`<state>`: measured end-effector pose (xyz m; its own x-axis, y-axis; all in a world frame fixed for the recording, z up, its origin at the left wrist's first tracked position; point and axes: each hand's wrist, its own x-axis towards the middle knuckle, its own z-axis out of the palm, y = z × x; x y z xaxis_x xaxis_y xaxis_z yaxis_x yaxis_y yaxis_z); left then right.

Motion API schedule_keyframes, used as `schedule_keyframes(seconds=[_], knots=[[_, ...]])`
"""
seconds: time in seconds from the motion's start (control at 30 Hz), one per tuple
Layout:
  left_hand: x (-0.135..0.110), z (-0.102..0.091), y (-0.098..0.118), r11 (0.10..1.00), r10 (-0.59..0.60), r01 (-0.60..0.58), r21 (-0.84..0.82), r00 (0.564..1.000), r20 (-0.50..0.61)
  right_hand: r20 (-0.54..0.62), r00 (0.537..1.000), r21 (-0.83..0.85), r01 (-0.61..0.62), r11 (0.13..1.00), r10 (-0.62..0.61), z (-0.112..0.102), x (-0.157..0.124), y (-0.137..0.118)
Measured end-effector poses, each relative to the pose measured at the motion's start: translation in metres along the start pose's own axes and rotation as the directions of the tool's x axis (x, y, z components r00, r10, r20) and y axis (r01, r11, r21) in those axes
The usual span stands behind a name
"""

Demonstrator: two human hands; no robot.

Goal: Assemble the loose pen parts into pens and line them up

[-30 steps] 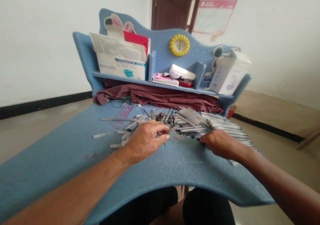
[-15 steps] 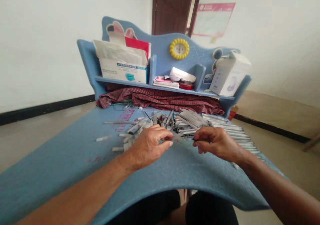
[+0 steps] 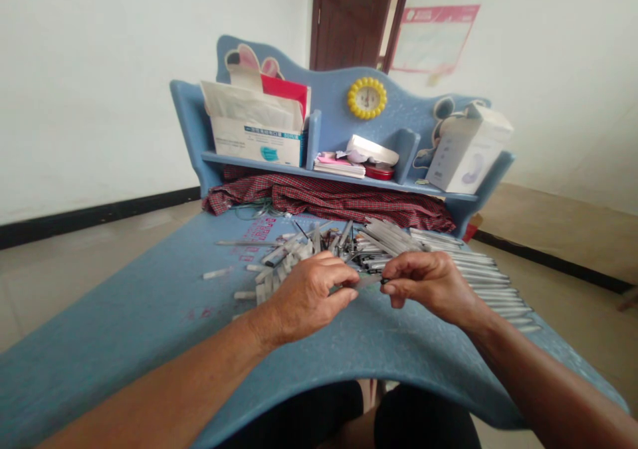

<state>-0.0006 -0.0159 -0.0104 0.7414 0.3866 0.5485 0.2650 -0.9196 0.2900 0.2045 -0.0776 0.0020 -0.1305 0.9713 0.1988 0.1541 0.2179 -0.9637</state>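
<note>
Over the blue desk (image 3: 149, 316) my left hand (image 3: 309, 296) and my right hand (image 3: 431, 283) meet above its middle. Both are pinched on one thin grey pen barrel (image 3: 367, 280) that spans the gap between them; a small dark tip shows at my right fingertips. Just behind the hands lies a heap of grey pen barrels and dark pen parts (image 3: 379, 246). A row of grey barrels (image 3: 491, 283) stretches to the right of my right hand. Short white pieces (image 3: 264, 279) lie scattered left of my left hand.
A red checked cloth (image 3: 329, 200) lies at the back of the desk under a blue shelf (image 3: 349, 177). The shelf carries a white box of papers (image 3: 256, 140), notebooks, a red tin and a tilted white carton (image 3: 466, 150). My knees sit under the front edge.
My right hand lifted off the row of barrels on the right and came in to meet my left hand. Both now pinch one barrel between them.
</note>
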Motion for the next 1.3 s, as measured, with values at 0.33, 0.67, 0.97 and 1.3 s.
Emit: schedule_keyframes(seconds=[0.33,0.67,0.97,1.3], knots=[[0.000,-0.001,0.002,1.000,0.005,-0.005,-0.015,1.000,-0.001,0.098,0.994,0.140,0.038,0.989,-0.053,-0.006,-0.005,0.008],[0.001,-0.002,0.004,1.000,0.005,-0.005,-0.031,1.000,-0.002,0.043,0.996,0.182,0.073,0.981,-0.082,-0.004,-0.005,0.015],[0.001,-0.001,0.004,1.000,-0.006,0.006,-0.031,1.000,-0.011,-0.041,0.997,0.227,0.074,0.971,-0.067,0.002,-0.005,0.020],[0.000,-0.001,0.003,1.000,0.000,0.000,-0.006,1.000,-0.005,-0.041,0.997,0.239,0.078,0.968,-0.070,0.012,-0.010,0.018]])
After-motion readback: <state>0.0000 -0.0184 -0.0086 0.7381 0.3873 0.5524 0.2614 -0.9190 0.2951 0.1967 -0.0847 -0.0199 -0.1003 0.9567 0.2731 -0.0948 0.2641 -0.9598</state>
